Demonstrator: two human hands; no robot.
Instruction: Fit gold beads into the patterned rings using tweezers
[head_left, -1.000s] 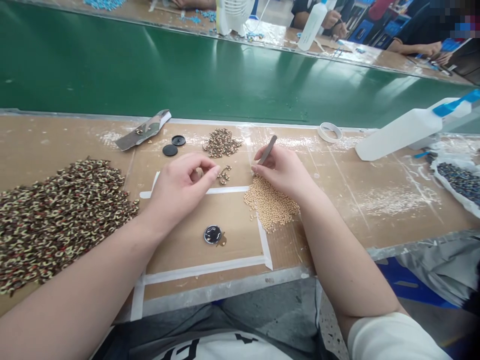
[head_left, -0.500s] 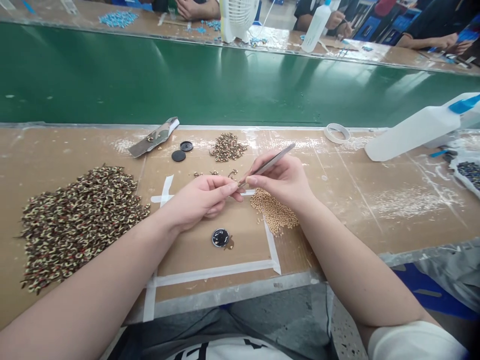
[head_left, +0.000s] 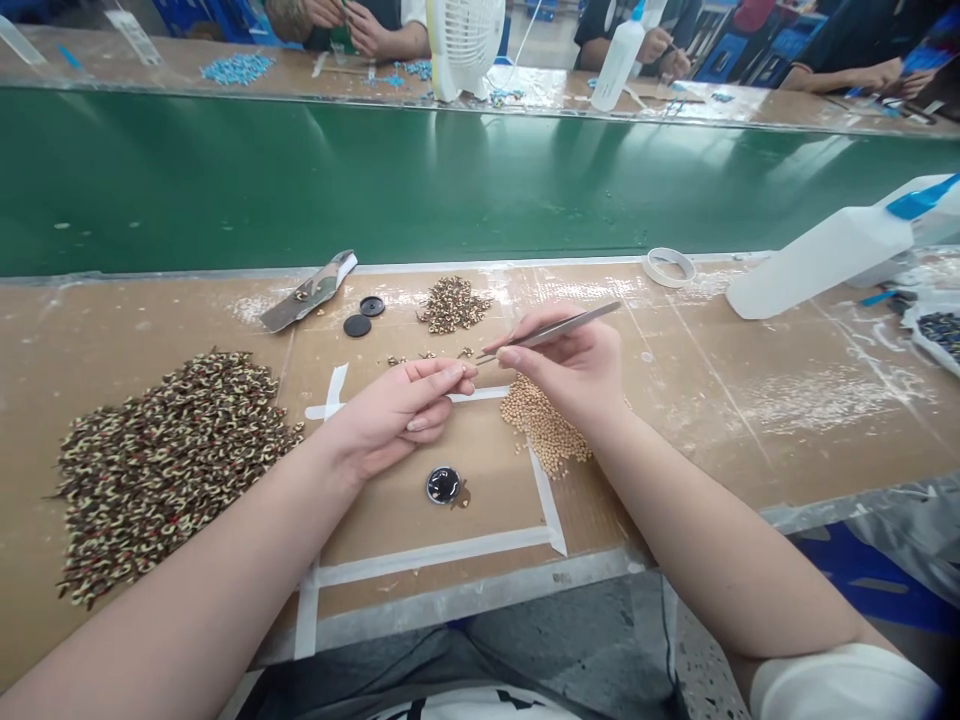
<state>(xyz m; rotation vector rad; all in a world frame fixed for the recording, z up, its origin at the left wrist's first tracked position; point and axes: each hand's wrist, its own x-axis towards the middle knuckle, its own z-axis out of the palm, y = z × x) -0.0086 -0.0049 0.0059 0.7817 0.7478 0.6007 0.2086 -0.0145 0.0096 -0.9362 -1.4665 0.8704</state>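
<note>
Fine close work seems in hand, next wanting steadiness: right hand (head_left: 576,368) grips metal tweezers (head_left: 579,320), points at the pinched left hand (head_left: 397,412) (on what, too small to tell), near tan beads (head_left: 541,425)

Beyond the hands (head_left: 409,405), I observe a green surface (head_left: 337,190) reflecting light; farther, a second counter (head_left: 176,74); below, speckled floor (head_left: 697,672).
</note>
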